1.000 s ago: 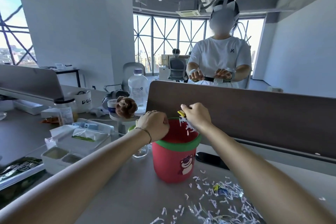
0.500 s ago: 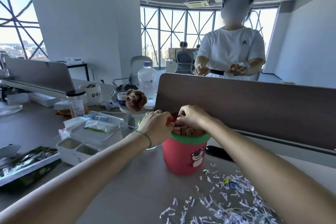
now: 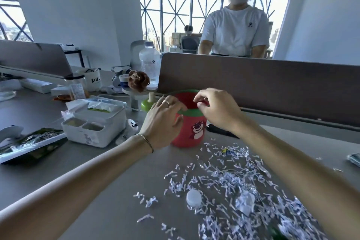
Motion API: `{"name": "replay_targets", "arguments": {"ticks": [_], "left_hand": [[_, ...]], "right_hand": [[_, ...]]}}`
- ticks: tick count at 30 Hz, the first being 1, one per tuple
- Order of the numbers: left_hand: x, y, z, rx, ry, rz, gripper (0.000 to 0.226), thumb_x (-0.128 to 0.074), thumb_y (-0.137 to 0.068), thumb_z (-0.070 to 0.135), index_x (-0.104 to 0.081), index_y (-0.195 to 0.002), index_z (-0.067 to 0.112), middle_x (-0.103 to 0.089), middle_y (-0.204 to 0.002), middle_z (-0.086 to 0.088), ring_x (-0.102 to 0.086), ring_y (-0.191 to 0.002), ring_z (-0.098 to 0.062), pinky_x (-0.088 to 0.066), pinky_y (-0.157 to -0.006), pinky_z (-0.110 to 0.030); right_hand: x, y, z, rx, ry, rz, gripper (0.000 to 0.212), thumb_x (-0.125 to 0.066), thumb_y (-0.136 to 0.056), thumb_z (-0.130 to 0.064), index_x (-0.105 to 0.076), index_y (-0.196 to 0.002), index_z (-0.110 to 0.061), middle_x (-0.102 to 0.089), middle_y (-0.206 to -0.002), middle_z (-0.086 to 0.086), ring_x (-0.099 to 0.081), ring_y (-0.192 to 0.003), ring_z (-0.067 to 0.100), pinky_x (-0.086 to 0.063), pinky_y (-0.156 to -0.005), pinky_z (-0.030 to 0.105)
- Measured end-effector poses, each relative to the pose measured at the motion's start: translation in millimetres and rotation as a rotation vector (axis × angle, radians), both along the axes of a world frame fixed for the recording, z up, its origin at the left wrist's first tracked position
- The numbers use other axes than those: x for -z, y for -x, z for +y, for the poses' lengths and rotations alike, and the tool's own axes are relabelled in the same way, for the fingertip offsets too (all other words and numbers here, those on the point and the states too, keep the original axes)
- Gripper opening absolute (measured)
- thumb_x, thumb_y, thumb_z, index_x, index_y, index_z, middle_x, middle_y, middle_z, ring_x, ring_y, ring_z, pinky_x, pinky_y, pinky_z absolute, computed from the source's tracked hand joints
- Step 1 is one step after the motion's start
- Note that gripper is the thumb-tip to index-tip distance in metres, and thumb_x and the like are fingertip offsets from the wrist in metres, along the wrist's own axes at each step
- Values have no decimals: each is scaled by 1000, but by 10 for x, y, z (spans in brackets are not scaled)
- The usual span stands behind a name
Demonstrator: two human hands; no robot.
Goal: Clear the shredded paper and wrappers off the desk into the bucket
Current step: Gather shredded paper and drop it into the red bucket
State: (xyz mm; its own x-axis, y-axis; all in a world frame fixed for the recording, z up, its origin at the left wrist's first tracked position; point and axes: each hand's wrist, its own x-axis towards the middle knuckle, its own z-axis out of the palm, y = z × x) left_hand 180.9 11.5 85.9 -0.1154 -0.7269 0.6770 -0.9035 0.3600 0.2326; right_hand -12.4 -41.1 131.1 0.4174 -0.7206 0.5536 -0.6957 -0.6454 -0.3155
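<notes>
A red bucket (image 3: 192,132) with a green rim and a bear picture stands on the grey desk (image 3: 97,171) against the brown divider. My left hand (image 3: 163,122) hovers at the bucket's left rim, fingers spread, holding nothing. My right hand (image 3: 216,109) is over the bucket's right rim, fingers loosely curled and apart, with nothing visible in them. White shredded paper (image 3: 229,187) is strewn over the desk in front of the bucket, toward the right. Among it lie a blue-yellow wrapper (image 3: 228,151), a crumpled paper ball (image 3: 245,201) and a white cap (image 3: 193,198).
A white tissue box (image 3: 95,122) and a dark snack packet (image 3: 29,142) lie left of the bucket. A green bottle (image 3: 148,103), a plush toy (image 3: 138,81) and a water bottle (image 3: 149,62) stand behind. A black object (image 3: 222,132) lies by the divider (image 3: 263,84). A person stands beyond it.
My hands held scraps over the bucket, pressed together into its mouth, and now have drawn apart with fingers loosened and nothing in them. The view has tilted down toward the desk.
</notes>
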Motion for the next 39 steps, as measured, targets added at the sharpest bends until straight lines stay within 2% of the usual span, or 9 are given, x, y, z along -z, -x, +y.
{"name": "replay_targets", "arguments": {"ticks": [6,10,14,17,19,23,28,33,39], "left_hand": [[511,190,386,26,-217,-82,40,-54,-89,41,-65,-124,26,-57,-128,2,-48,-122,-22,-46,-102,-42],[959,338,552,32,-493,-143,59,-45,-88,64,-45,-142,41,-36,-152,1,-23,-147,-20,-36,-115,-46],[1335,475,619,67,-644,-230,86,-33,-85,84,-13,-158,43,-18,-166,3,-4,-155,-19,-18,-124,-47],[1448,666,668,105,-701,-288,99,-31,-80,90,-1,-160,40,-1,-171,3,9,-156,-17,2,-126,-46],[1487,799,656,175,-695,-284,107,-35,-76,94,5,-159,41,2,-171,3,12,-156,-16,6,-126,-46],[1487,1012,561,265,-584,-253,116,-49,-70,94,-1,-161,39,-12,-169,6,-5,-155,-13,-3,-126,-40],[1477,1114,396,169,-420,-191,62,-48,-79,79,-56,-128,41,-53,-133,7,-44,-127,-19,-40,-108,-39],[1516,1112,410,222,-291,-163,14,-53,-91,41,-56,-95,28,-61,-100,7,-58,-98,-21,-54,-71,-38],[1473,1096,409,271,-242,-200,13,-48,-97,30,-49,-87,23,-62,-71,0,-58,-66,-28,-40,-53,-35]], "right_hand": [[448,351,494,14,-76,63,16,-60,-93,-20,-74,-100,-25,-68,-95,-11,-63,-84,12,-49,-72,32],[790,601,717,29,-139,102,15,-62,-93,-19,-73,-102,-23,-69,-96,-6,-64,-84,15,-55,-78,37],[1070,882,822,57,-191,130,16,-63,-96,-17,-74,-107,-20,-73,-107,-5,-50,-59,-4,-39,-57,10],[1217,1077,843,85,-221,117,15,-64,-96,-15,-74,-108,-18,-73,-112,-4,-40,-54,-9,-32,-52,7],[1283,1200,843,101,-235,110,16,-64,-97,-17,-73,-111,-18,-71,-119,-3,-47,-68,-10,-36,-65,8],[1381,1374,829,149,-281,105,19,-63,-98,-23,-70,-116,-22,-69,-125,-3,-67,-100,14,-56,-92,36],[1457,1477,836,149,-316,173,31,-59,-101,-30,-62,-131,-22,-62,-138,0,-62,-116,15,-50,-105,40],[1548,1486,858,134,-311,285,56,-52,-102,-45,-40,-153,-27,-30,-164,0,-26,-152,19,-14,-123,39],[1635,1403,824,67,-285,403,72,-45,-98,-63,-22,-159,-34,-10,-171,-1,-7,-157,21,-6,-128,46]]}}
